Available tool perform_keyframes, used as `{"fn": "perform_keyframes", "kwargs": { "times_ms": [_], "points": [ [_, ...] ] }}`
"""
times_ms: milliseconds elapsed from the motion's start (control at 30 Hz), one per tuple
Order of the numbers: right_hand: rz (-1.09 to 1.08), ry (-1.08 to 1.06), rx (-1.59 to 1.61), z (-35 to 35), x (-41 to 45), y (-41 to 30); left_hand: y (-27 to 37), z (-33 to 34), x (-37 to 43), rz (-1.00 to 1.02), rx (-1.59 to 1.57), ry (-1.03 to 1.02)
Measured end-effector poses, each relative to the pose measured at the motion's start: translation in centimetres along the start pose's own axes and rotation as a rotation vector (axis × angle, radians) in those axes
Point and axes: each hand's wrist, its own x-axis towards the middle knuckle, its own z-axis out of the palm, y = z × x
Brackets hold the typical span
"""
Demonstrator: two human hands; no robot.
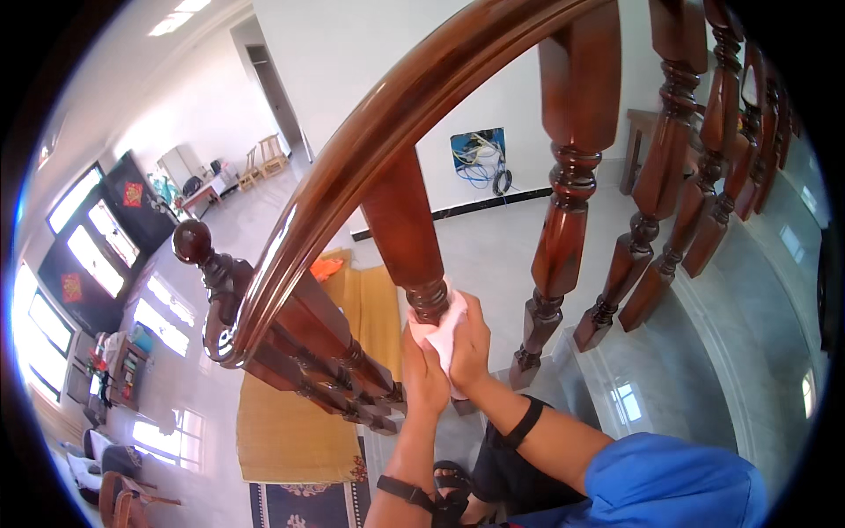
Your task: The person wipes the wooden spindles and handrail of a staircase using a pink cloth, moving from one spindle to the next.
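Both my hands are wrapped around one turned wooden baluster (406,228) of a staircase railing. A pale pink cloth (443,342) lies between my palms and the wood, just below the baluster's ringed collar. My left hand (422,376) presses the cloth from the left side. From the right, my right hand (472,343) grips it, fingers curled behind the post. Above my hands the glossy dark-red handrail (396,112) curves across the view. The baluster's lower part is mostly hidden by my hands.
More balusters (561,237) rise along grey stone steps (660,369) on the right. A ball-topped newel post (193,243) ends the rail. Yellow mats (297,429) and a patterned rug (307,505) cover the floor. Bundled wires hang from a wall box (478,158).
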Motion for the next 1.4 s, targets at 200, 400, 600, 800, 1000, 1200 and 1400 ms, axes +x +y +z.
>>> {"fn": "perform_keyframes", "kwargs": {
  "times_ms": [200, 400, 600, 800, 1000, 1200, 1400],
  "points": [
    [0.294, 0.072, -0.132, -2.9, -5.3, 6.6, -1.8, 0.1, -2.0, -0.007, -0.005, -0.101],
    [0.400, 0.062, -0.141, -5.2, -6.8, 8.0, -1.9, -1.3, -3.4, -0.080, 0.032, -0.059],
    [0.200, 0.011, -0.435, -4.9, -8.9, 1.0, 4.6, -4.1, -3.5, -0.346, 0.349, -0.004],
    [0.054, -0.152, -0.128, -0.6, -5.5, -5.0, 9.9, -8.2, -4.5, -0.184, 0.212, 0.489],
    [-0.107, -0.472, -0.305, 3.8, 0.5, -12.1, 10.2, -11.0, -4.0, 0.080, -0.134, 0.675],
    [-0.025, -0.843, -0.310, 6.3, 4.4, -20.2, 11.4, -10.7, -2.7, 0.180, -0.711, 0.401],
    [-0.175, -0.702, -0.412, 7.0, 4.5, -18.7, 11.0, -11.2, -1.7, 0.166, -0.430, 0.601]
  ]
}}
